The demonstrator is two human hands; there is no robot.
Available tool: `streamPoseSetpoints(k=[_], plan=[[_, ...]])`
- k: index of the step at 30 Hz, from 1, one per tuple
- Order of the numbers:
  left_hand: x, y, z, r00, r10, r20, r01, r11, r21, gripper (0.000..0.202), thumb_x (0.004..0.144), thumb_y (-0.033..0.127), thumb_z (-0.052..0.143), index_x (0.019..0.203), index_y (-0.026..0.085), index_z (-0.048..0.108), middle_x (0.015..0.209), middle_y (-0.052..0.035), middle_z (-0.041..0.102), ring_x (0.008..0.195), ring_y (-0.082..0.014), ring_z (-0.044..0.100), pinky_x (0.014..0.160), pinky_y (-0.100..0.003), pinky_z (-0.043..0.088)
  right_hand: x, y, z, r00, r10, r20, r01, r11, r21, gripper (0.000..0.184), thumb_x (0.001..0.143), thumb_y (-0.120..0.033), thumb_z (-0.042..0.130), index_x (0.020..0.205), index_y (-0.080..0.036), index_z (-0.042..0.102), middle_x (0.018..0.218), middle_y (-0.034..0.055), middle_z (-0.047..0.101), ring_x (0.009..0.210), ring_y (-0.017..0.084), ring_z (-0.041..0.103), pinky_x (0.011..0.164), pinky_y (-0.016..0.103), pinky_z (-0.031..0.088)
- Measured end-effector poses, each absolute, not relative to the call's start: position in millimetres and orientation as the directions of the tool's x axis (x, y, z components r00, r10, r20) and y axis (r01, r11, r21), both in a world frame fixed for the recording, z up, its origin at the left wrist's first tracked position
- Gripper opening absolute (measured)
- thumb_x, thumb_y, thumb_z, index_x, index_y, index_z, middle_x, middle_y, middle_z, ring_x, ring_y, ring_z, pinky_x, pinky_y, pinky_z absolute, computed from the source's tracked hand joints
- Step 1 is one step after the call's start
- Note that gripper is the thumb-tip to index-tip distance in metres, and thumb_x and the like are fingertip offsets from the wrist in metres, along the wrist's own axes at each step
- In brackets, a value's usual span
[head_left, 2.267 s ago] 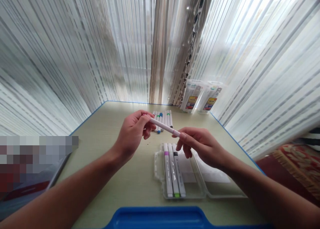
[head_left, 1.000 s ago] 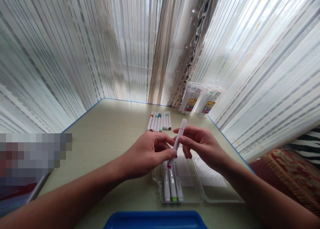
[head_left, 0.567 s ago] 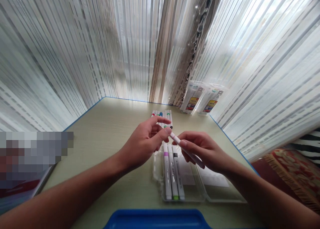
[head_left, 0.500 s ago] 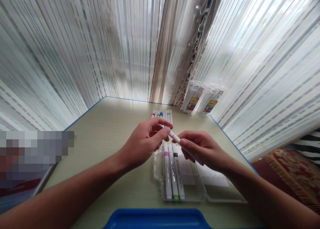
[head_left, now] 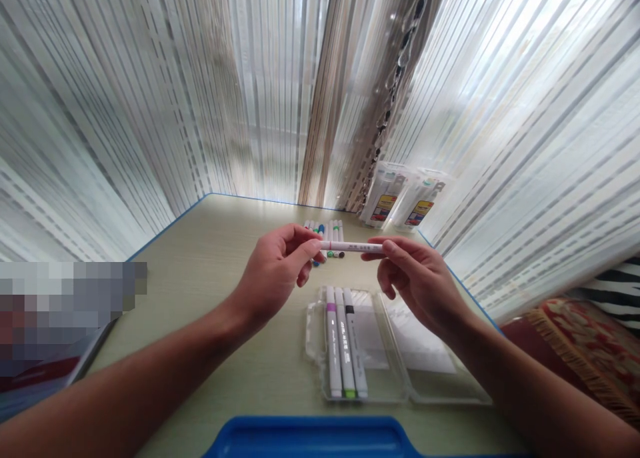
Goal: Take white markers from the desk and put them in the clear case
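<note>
Between my two hands a white marker pen (head_left: 353, 247) with a thin pink ring is held level, lettering along its barrel. My left hand (head_left: 280, 265) pinches its left end; my right hand (head_left: 413, 268) pinches the right end. Below lies an open clear plastic case (head_left: 385, 378). In its left half three white markers (head_left: 345, 345) lie side by side, one with a purple band, one with a green end, one with a black band. Beyond my hands a row of several markers (head_left: 330, 231) rests on the table, partly hidden by my left hand and the held marker.
Two clear packages (head_left: 383, 201) with yellow labels stand at the table's back right, against the sheer curtain (head_left: 270, 98). A blue tray (head_left: 315, 438) sits at the near edge of the pale green table (head_left: 190, 271). A patterned fringed cloth (head_left: 590, 351) is off to the right.
The marker has turned from slanting down to the right to level. My right hand has moved up and right to its far end, and the hands are farther apart.
</note>
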State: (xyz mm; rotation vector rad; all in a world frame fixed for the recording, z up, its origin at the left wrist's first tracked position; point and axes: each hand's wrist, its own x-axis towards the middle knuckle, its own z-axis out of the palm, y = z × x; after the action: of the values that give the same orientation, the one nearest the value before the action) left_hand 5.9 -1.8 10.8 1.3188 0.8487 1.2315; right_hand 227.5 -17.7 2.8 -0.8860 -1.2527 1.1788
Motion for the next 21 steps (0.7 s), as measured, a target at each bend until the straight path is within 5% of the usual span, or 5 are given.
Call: streamPoseSetpoints(k=[16, 21], plan=[[7.3, -7.8, 15.1, 0.220, 0.949, 0.224, -0.107, -0.205, 0.973, 0.021, 0.086, 0.030, 0.069, 0.093, 0.011, 0.062, 0.072, -0.0019, 0.065, 0.050, -0.0071, 0.048, 0.045, -0.021, 0.038, 227.7, -16.7, 4.1, -0.035, 0.975, 0.220, -0.130, 0.214, -0.968, 0.027, 0.090, -0.040, 0.069, 0.103, -0.016, 0.074, 0.091, 0.0096, 0.077, 0.044, 0.008, 0.056, 0.038, 0.021, 0.043], [5.9, -11.6, 16.5, 0.198, 0.933, 0.299, -0.139, -0.275, 0.951, 0.019, 0.083, 0.027, 0.075, 0.095, 0.013, 0.068, 0.065, 0.0023, 0.060, 0.051, -0.0068, 0.049, 0.045, -0.020, 0.038, 224.4, -18.3, 3.6, -0.131, 0.967, 0.217, 0.004, 0.219, -0.976, 0.030, 0.088, -0.042, 0.071, 0.099, -0.014, 0.075, 0.082, 0.0070, 0.074, 0.045, 0.008, 0.056, 0.040, 0.022, 0.045]])
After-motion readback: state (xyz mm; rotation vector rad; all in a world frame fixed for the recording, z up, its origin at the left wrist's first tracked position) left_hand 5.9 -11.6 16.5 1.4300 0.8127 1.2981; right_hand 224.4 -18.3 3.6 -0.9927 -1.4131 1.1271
